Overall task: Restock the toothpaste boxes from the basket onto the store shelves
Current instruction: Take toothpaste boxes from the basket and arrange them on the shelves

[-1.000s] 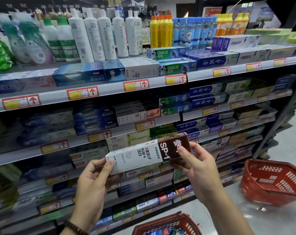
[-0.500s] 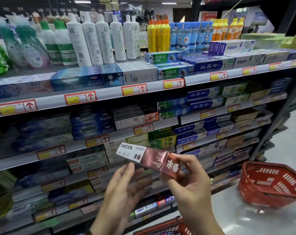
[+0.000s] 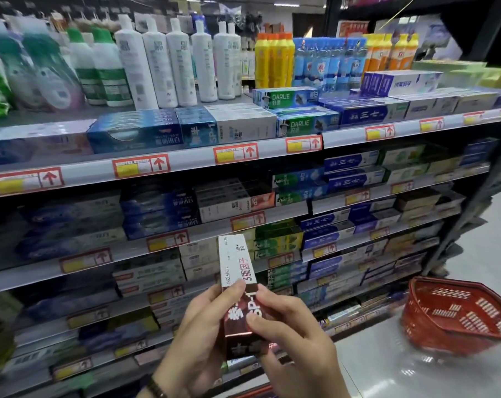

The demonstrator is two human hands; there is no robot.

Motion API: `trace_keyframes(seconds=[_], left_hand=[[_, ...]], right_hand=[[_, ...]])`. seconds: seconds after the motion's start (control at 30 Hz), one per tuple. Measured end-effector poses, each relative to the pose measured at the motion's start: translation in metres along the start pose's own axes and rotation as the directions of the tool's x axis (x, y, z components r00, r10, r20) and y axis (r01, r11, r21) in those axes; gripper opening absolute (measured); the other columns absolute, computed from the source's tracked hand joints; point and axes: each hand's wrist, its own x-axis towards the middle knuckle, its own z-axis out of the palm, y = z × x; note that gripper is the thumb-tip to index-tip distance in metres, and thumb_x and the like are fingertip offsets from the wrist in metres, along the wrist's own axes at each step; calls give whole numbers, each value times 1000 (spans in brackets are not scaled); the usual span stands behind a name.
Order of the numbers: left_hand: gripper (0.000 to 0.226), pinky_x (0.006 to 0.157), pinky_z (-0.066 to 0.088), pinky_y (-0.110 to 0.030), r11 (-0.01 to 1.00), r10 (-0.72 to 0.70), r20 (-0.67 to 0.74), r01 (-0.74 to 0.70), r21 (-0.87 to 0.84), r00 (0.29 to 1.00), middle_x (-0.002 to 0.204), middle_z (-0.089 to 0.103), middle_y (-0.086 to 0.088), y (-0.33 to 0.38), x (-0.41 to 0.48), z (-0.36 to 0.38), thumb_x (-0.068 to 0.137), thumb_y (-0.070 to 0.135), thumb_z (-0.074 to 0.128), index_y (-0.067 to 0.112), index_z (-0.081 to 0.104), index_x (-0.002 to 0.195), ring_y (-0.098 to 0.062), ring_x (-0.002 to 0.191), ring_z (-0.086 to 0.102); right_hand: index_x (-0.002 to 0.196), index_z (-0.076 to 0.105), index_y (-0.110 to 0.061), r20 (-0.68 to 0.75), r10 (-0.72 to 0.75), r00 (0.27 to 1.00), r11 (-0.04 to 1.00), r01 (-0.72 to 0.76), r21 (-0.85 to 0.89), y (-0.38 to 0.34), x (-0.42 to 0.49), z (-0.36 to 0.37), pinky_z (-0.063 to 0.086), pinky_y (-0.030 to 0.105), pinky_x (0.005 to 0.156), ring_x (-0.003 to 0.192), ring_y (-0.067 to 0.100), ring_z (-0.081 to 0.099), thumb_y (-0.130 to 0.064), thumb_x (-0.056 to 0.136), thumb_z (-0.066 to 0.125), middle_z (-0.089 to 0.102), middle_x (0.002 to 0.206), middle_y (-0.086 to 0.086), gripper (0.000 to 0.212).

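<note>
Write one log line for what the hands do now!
step: box not yet shelved | left hand: grips toothpaste box | right hand: grips toothpaste box | pose: white end up | red basket: floor, right

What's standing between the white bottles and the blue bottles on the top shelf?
A cluster of yellow bottles, shown in the head view.

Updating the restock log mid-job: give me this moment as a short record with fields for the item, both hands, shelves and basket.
item: toothpaste box, white and dark red, marked SP-1
pose: stood on end, white end up
left hand: grips the dark lower part from the left
right hand: grips the same part from the right
shelves: stocked with toothpaste boxes
basket: red, tilted, low at the right
</note>
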Motion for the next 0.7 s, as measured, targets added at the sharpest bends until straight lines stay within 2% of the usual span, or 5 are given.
trace_keyframes(seconds=[0.3,0.43,0.5,0.63,0.7], left_hand=[[34,58,59,-38,997,-42,38,39,73,998,110,73,-31,18,26,-32,95,13,67,-1,68,126,-35,83,74],[34,66,62,-40,990,-41,43,34,137,998,115,74,-27,26,44,-51,93,10,69,4,68,127,-40,91,75],[38,69,62,-41,987,-48,60,38,159,997,117,75,-24,29,51,-61,92,10,71,5,66,129,-41,97,75],[55,71,62,-37,981,-74,100,55,184,992,119,74,-25,34,65,-77,82,11,85,1,64,132,-40,99,75],[62,73,62,-36,978,-81,120,56,200,989,119,74,-24,37,71,-82,74,15,82,1,64,132,-38,100,75]], right_hand=[[122,70,-32,69,68,995,994,-61,-93,3,6,23,59,32,100,139,21,59,-13,87,86,59,143,-2,43],[134,60,-52,218,169,961,980,-141,-138,6,6,30,56,27,103,136,10,57,-46,93,82,49,153,-15,46],[135,58,-59,232,231,945,969,-203,-138,6,6,36,55,27,104,134,7,57,-47,93,81,47,154,-20,49],[133,67,-41,128,243,961,969,-234,-81,7,11,51,59,33,100,127,12,65,-45,87,89,58,146,-10,51],[131,70,-31,75,253,965,968,-251,-30,10,18,56,59,31,98,127,15,66,-44,86,90,61,142,-7,51]])
